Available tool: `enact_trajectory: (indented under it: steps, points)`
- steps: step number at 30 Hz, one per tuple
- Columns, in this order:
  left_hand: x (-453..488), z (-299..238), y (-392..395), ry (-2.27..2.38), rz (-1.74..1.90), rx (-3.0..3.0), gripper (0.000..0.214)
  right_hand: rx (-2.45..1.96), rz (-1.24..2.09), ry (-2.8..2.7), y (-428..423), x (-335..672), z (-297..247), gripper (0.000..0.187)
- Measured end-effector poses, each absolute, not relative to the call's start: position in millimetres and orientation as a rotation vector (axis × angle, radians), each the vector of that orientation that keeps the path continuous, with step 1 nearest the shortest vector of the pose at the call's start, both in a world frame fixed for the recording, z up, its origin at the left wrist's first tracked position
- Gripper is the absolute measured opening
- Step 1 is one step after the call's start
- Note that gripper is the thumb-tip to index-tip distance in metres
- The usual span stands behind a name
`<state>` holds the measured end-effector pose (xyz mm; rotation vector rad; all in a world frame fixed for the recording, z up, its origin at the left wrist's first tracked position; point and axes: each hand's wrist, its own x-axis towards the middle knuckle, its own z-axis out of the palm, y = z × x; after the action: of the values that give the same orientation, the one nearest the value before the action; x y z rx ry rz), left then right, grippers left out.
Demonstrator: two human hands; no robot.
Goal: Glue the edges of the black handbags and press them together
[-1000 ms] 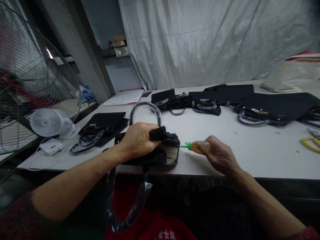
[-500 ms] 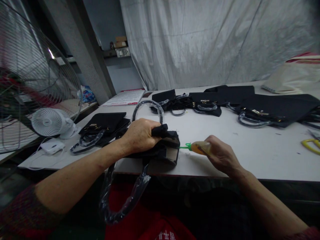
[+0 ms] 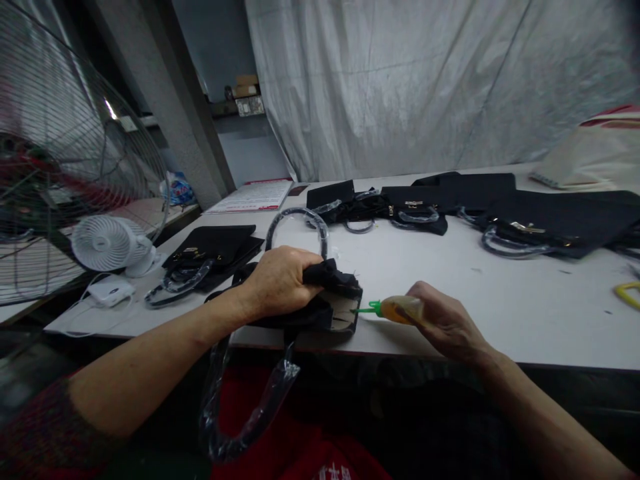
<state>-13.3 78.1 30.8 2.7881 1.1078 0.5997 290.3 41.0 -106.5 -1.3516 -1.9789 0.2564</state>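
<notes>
My left hand [image 3: 283,280] is closed on the bunched dark cloth of a black handbag [image 3: 300,317] at the table's front edge. One plastic-wrapped handle arches up behind the hand; the other hangs below the edge. At the bag's right end a greyish-beige inner panel [image 3: 345,315] lies exposed. My right hand [image 3: 443,317] grips a squeeze bottle [image 3: 403,309] of amber liquid, probably glue, with a thin green nozzle [image 3: 371,308]. The nozzle points left, its tip over or against that panel; contact is hard to tell.
Black handbags lie at the left [image 3: 210,247] and along the back [image 3: 415,203] and right [image 3: 560,213] of the white table [image 3: 500,307]. A small white fan [image 3: 107,241] stands at the left, near a large caged fan [image 3: 80,133]. Yellow-handled scissors [image 3: 627,293] lie far right.
The nozzle tip has moved from the bag's right edge down and left onto the panel area. More of the panel shows, and the cloth in my left hand is pulled back further.
</notes>
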Motion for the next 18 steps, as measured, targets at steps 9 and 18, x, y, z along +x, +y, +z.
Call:
enact_trajectory:
  steps: [9, 18]
  points:
    - [-21, 25, 70, 1.072, 0.56, 2.748, 0.006, -1.319, 0.216, -2.014, 33, 287, -104, 0.019]
    - [-30, 15, 61, 1.048, 0.568, 2.716, 0.008, -1.344, 0.238, -1.978, 28, 282, -101, 0.02]
